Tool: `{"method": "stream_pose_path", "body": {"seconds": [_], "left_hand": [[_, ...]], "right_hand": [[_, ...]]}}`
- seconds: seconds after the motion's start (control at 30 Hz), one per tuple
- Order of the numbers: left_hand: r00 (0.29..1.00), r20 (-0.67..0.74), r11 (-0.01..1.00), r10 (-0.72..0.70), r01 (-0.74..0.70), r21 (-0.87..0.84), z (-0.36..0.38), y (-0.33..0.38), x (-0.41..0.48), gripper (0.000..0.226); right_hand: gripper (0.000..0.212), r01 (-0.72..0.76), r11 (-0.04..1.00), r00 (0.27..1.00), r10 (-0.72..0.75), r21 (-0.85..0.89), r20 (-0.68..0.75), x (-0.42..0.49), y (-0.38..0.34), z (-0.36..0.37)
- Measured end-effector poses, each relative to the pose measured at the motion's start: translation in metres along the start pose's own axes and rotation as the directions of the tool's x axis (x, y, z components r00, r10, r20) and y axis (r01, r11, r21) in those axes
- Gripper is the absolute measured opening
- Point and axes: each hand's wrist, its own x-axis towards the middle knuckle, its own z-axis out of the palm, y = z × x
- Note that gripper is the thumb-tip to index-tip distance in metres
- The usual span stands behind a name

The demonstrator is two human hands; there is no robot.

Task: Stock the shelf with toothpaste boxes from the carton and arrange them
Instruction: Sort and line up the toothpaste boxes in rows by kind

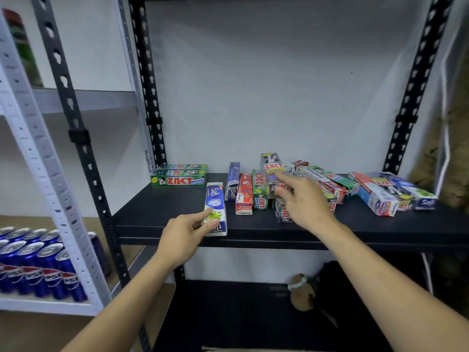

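On the black shelf [157, 212] lie several toothpaste boxes. My left hand [185, 237] pinches the near end of a white and blue Safi box [215, 199] at the shelf's front edge. My right hand [302, 199] reaches into the loose middle heap, index finger and thumb spread on either side of a grey Zact box [271, 166]; whether they grip it is unclear. Two green Zact boxes [179, 175] are stacked neatly at the back left. A red box [244, 195] and a dark blue box [233, 179] lie between the hands. No carton is in view.
More boxes lie jumbled at the shelf's right end [390, 191]. A white rack to the left holds several blue Pepsi cans [38, 262]. Black slotted uprights [83, 148] frame the shelf. On the lower shelf sits a small brown soft toy [302, 292].
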Motion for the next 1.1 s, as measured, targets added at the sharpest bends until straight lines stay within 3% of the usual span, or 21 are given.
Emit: {"method": "stream_pose_path", "body": {"seconds": [0.17, 0.37, 0.5, 0.63, 0.8, 0.87, 1.1], "left_hand": [[0.999, -0.045, 1.000, 0.005, -0.004, 0.010, 0.013, 0.006, 0.004, 0.065], [1.000, -0.028, 0.998, -0.013, 0.011, -0.055, 0.019, 0.012, 0.011, 0.071], [0.994, -0.086, 0.996, -0.063, 0.057, -0.068, 0.007, 0.007, 0.027, 0.061], [0.989, -0.130, 0.995, -0.064, 0.074, 0.069, -0.003, -0.005, 0.056, 0.050], [0.994, -0.002, 0.897, -0.106, 0.097, 0.432, 0.004, -0.026, 0.077, 0.051], [0.993, 0.036, 0.857, -0.117, 0.083, 0.508, 0.009, -0.031, 0.076, 0.050], [0.994, 0.036, 0.849, -0.103, 0.069, 0.525, 0.009, -0.029, 0.077, 0.049]], "right_hand": [[0.041, -0.067, 0.992, 0.997, 0.069, -0.108, 0.016, 0.004, 0.035, -0.015], [0.046, -0.101, 0.992, 0.992, 0.107, -0.078, 0.068, 0.011, 0.051, -0.023], [0.055, -0.079, 0.989, 0.996, 0.083, -0.123, 0.023, 0.015, 0.049, -0.020], [0.051, 0.050, 0.954, 0.999, -0.049, -0.296, 0.009, 0.018, 0.042, -0.010], [0.043, 0.259, 0.807, 0.966, -0.219, -0.531, 0.137, 0.025, 0.016, 0.016], [0.042, 0.287, 0.761, 0.957, -0.210, -0.582, 0.198, 0.031, 0.008, 0.029], [0.044, 0.226, 0.737, 0.958, -0.050, -0.637, 0.282, 0.046, 0.005, 0.059]]}}
